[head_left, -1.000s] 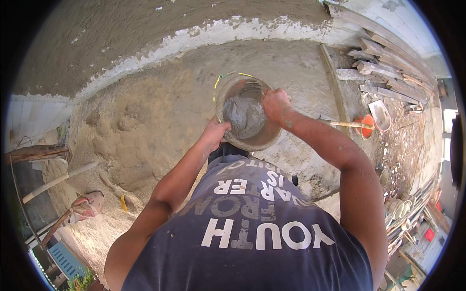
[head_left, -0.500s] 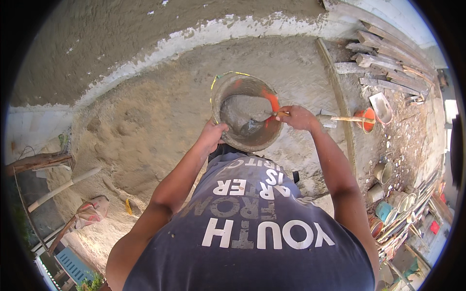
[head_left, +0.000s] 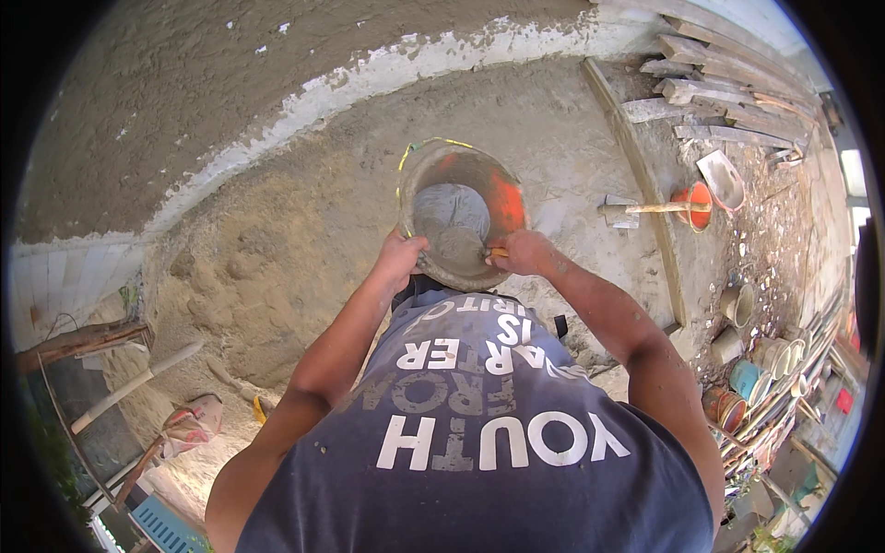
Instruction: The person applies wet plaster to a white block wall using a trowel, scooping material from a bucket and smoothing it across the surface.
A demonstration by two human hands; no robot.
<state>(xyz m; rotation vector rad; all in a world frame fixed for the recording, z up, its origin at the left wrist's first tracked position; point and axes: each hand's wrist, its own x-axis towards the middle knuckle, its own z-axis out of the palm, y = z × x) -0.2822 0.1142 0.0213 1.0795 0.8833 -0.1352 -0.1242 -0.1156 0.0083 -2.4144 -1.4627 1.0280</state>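
Observation:
A mortar-smeared orange bucket (head_left: pixel 505 199) tilts against my front, its mouth facing up. Its yellow wire handle (head_left: pixel 403 166) lies along the far left of the rim. Grey wet mortar (head_left: pixel 450 205) lies inside, smooth on its far part. My left hand (head_left: pixel 400 258) is closed on the near left rim. Closed round the wooden handle of a trowel (head_left: pixel 498 252), my right hand (head_left: pixel 524 254) is at the bucket's near right side. The trowel's blade reaches into the bucket and is covered with mortar, so its outline hardly shows.
A long timber (head_left: pixel 636 175) crosses the ground on the right. Beyond it are a hoe (head_left: pixel 656 208), a small orange bucket (head_left: pixel 691 205) and stacked planks (head_left: pixel 719 83). A freshly plastered wall (head_left: pixel 212 92) rises ahead. Sand (head_left: pixel 249 267) covers the left ground, near a sack (head_left: pixel 192 426).
My right hand and the trowel have moved left and nearer to me within the bucket. The mortar surface now looks smoother at the far side. My left hand stays on the rim.

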